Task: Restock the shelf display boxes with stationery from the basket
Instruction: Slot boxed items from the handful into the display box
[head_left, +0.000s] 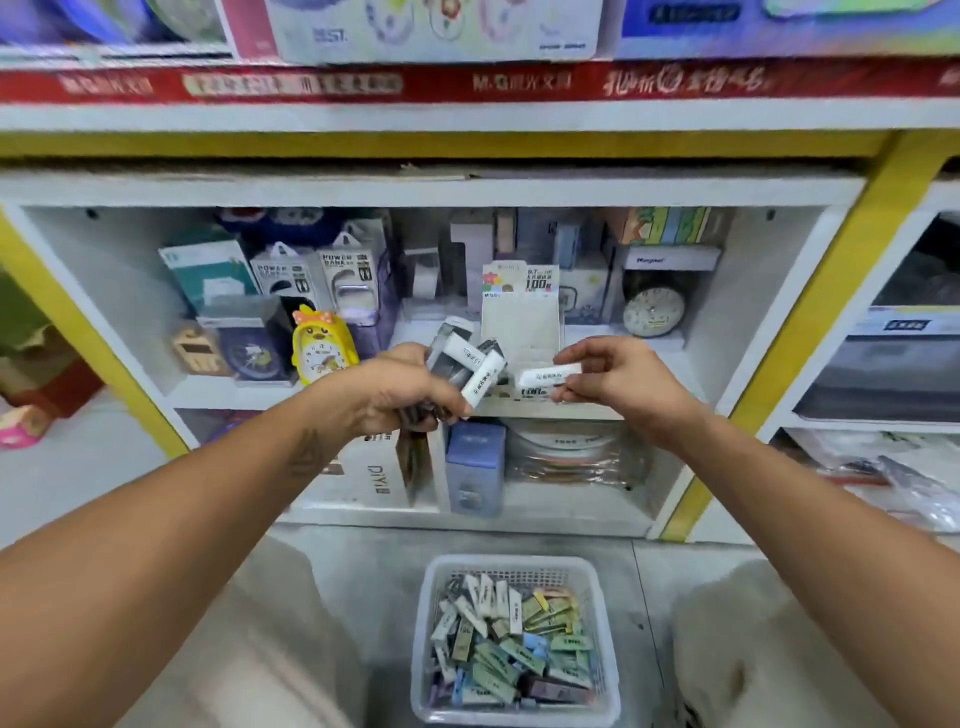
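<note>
My left hand (402, 392) grips a bundle of small stationery packs (475, 364), white and dark ones, fanned out in front of the middle shelf. My right hand (621, 382) pinches a single white pack (550, 375) between thumb and fingers, level, just above the front of the white display box (519, 317) on the shelf. The box has a tall printed back card and its inside looks mostly bare. On the floor between my knees stands a white mesh basket (605, 613) filled with several white, green, yellow and blue packs.
The shelf holds a yellow chick clock (322, 345), power bank packs (345, 275) and a round alarm clock (653, 312) around the display box. A blue box (475, 467) and a DIY box (376, 478) sit on the shelf below. Yellow uprights frame the bay.
</note>
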